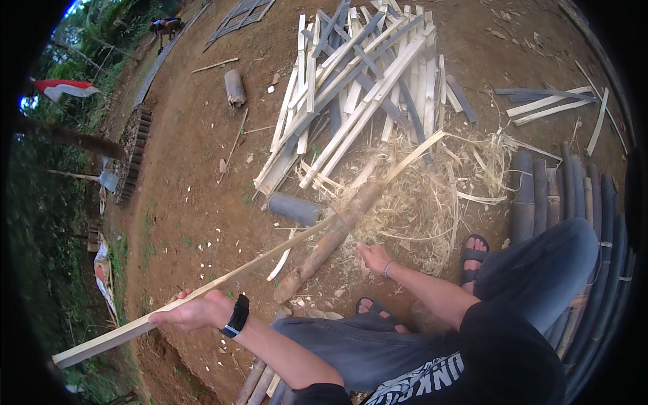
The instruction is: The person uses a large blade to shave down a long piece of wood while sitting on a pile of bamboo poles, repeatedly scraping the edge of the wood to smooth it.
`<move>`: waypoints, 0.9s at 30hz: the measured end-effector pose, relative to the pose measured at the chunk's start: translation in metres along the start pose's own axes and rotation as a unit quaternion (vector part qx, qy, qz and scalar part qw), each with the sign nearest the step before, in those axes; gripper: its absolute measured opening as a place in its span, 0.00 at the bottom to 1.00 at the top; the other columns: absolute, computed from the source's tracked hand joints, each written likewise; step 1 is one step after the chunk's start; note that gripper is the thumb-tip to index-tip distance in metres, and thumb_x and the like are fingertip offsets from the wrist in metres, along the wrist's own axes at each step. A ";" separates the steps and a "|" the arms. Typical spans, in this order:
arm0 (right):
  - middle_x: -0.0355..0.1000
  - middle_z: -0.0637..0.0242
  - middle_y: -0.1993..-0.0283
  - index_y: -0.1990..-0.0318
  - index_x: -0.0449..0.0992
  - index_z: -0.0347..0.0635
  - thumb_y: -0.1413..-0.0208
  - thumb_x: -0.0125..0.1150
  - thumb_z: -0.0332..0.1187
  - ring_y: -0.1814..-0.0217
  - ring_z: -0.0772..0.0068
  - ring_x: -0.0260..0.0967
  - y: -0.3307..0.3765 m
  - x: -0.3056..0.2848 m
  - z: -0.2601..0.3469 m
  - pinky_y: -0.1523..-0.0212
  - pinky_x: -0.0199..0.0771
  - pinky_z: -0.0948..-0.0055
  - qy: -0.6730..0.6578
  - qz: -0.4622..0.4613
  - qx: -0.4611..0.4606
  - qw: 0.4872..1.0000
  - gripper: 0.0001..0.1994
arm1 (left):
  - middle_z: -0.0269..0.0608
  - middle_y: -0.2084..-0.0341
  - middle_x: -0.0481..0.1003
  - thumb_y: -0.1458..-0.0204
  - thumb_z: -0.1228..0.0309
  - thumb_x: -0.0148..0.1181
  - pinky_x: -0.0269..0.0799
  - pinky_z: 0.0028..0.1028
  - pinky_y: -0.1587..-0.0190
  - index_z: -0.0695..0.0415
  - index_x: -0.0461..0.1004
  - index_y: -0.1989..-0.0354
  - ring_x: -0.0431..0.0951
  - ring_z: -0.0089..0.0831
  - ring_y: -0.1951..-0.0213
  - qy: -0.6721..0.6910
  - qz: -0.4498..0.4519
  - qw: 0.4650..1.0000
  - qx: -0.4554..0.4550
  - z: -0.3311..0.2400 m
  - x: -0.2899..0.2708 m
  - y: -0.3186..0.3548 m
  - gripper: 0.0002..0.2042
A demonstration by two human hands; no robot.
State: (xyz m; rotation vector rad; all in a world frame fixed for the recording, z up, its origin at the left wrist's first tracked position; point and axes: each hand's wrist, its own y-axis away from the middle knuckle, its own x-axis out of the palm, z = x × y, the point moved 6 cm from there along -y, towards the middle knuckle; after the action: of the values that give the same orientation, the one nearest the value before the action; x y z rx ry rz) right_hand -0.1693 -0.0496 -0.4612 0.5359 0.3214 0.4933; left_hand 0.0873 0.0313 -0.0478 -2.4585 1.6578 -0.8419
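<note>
A long split bamboo strip [270, 253] slants from the lower left across a log [317, 260] on the ground, its far end over the shavings. My left hand [196, 310], with a black watch at its wrist, is closed around the strip's near part. On the other side of the log, my right hand [374, 258] is closed, low over the ground and near the strip's middle. What it grips is blurred, and I cannot make it out. Curly pale bamboo shavings [422, 202] lie beyond my right hand.
A large pile of split bamboo strips [364, 81] lies ahead. A short bamboo piece [295, 209] rests beside the log. Dark bamboo poles [601, 236] are stacked at the right. Another log section [234, 88] stands farther off; a bent-over person [167, 28] is far left.
</note>
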 end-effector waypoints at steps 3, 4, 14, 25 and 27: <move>0.60 0.67 0.92 0.89 0.65 0.39 0.42 0.42 0.60 0.88 0.72 0.62 0.015 -0.007 -0.005 0.82 0.62 0.68 -0.071 0.011 0.123 0.990 0.34 | 0.35 0.79 0.61 0.46 0.38 0.44 0.61 0.21 0.73 0.62 0.67 0.61 0.63 0.23 0.77 0.027 0.077 0.996 -0.035 -0.001 0.001 -0.011 0.32; 0.60 0.67 0.91 0.89 0.65 0.39 0.42 0.42 0.62 0.88 0.72 0.60 0.021 -0.004 0.001 0.83 0.60 0.65 -0.055 0.012 0.070 0.996 0.35 | 0.35 0.79 0.61 0.46 0.37 0.43 0.62 0.21 0.73 0.62 0.67 0.61 0.63 0.23 0.77 0.041 0.118 0.990 -0.066 -0.002 0.003 -0.010 0.33; 0.56 0.64 0.92 0.90 0.61 0.35 0.42 0.40 0.62 0.89 0.69 0.54 0.102 0.047 0.165 0.84 0.55 0.59 -0.072 0.097 -0.192 0.974 0.37 | 0.30 0.88 0.56 0.46 0.34 0.34 0.52 0.18 0.76 0.51 0.59 0.84 0.58 0.20 0.80 0.167 0.298 0.928 -0.149 -0.006 0.023 0.011 0.32; 0.56 0.67 0.93 0.92 0.63 0.41 0.44 0.39 0.65 0.88 0.68 0.62 0.045 -0.001 0.058 0.82 0.62 0.62 -0.088 0.098 0.075 0.988 0.38 | 0.28 0.90 0.49 0.46 0.34 0.32 0.44 0.20 0.83 0.50 0.51 0.87 0.48 0.19 0.88 0.191 0.351 0.898 -0.184 -0.004 0.022 0.006 0.32; 0.57 0.66 0.93 0.92 0.64 0.41 0.44 0.40 0.65 0.87 0.67 0.62 0.057 0.014 0.081 0.80 0.64 0.60 -0.054 0.101 -0.043 0.992 0.38 | 0.28 0.90 0.49 0.46 0.34 0.32 0.43 0.20 0.83 0.50 0.50 0.87 0.47 0.19 0.88 0.189 0.351 0.899 -0.180 -0.003 0.025 0.010 0.32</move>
State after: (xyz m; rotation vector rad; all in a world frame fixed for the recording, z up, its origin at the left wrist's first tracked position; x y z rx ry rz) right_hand -0.1444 -0.0327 -0.3654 0.5116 0.1418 0.6682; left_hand 0.0842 0.0057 -0.0386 -1.6435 2.7916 -0.9864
